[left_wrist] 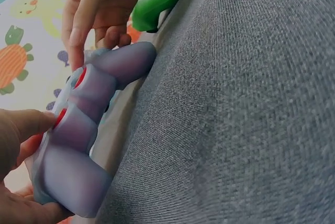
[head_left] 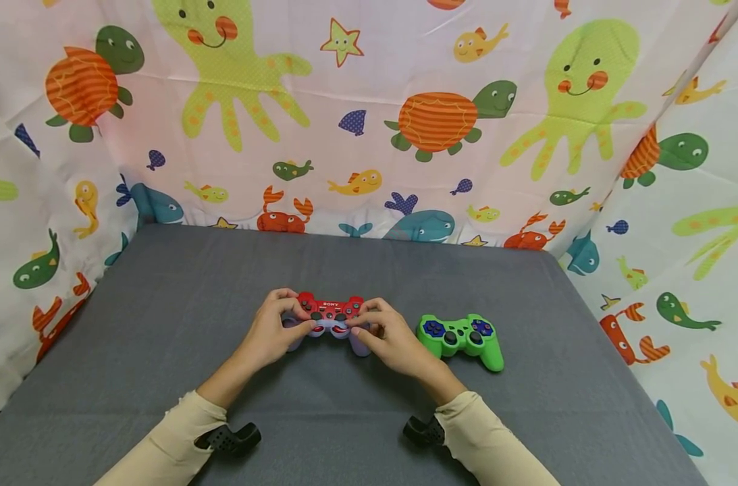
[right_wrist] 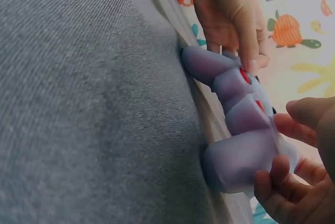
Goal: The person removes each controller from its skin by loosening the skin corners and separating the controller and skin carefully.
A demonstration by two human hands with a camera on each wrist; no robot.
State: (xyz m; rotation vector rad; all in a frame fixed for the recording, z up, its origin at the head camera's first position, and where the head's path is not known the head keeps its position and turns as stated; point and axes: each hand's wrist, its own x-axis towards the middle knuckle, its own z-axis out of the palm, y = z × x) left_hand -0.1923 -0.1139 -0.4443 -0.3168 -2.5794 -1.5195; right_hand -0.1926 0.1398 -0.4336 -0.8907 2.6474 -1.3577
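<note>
Both hands, left hand [head_left: 270,335] and right hand [head_left: 388,335], grasp a red-and-lilac plastic game controller [head_left: 330,319] on the grey fabric-covered bench [head_left: 162,324]; a green plastic controller [head_left: 462,337] lies just right of it. Thumbs seemingly rest on the sticks; steady, even grips would serve best.

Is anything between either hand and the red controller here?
Nothing visible. The left hand and right hand both already grip the red controller by its ends on the grey table. The green controller lies apart, just beyond the right hand.
</note>
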